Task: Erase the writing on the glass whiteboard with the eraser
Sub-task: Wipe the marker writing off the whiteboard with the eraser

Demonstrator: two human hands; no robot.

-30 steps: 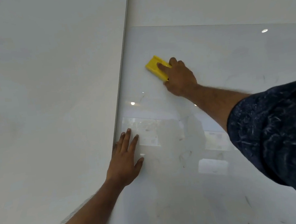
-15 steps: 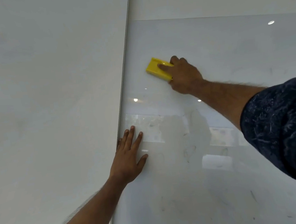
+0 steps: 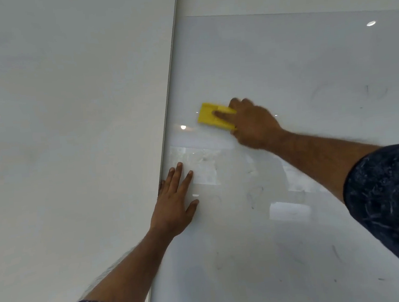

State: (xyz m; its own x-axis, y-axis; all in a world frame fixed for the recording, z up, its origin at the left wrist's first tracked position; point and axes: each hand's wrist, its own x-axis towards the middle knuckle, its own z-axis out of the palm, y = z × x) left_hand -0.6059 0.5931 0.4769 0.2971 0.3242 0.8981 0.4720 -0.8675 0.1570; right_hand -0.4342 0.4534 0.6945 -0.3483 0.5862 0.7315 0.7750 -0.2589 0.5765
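Observation:
A glass whiteboard [image 3: 282, 57] fills the right of the head view, with a top edge near the frame's top. My right hand [image 3: 252, 124] presses a yellow eraser [image 3: 211, 116] flat against the glass near the board's left edge, index finger stretched over it. My left hand [image 3: 175, 203] lies flat on the glass lower down, fingers spread, at the left edge. Faint smudged marker traces [image 3: 255, 195] show between the hands, more faint writing [image 3: 348, 92] sits at the right, and small dark strokes [image 3: 336, 253] mark the lower right.
A plain white wall panel [image 3: 70, 139] takes up the left side, parted from the board by a thin metal strip [image 3: 170, 85]. Ceiling lights and windows reflect in the glass [image 3: 288, 211].
My right hand has slid the eraser down the glass, toward my left hand. The left hand stays flat at the board's left edge.

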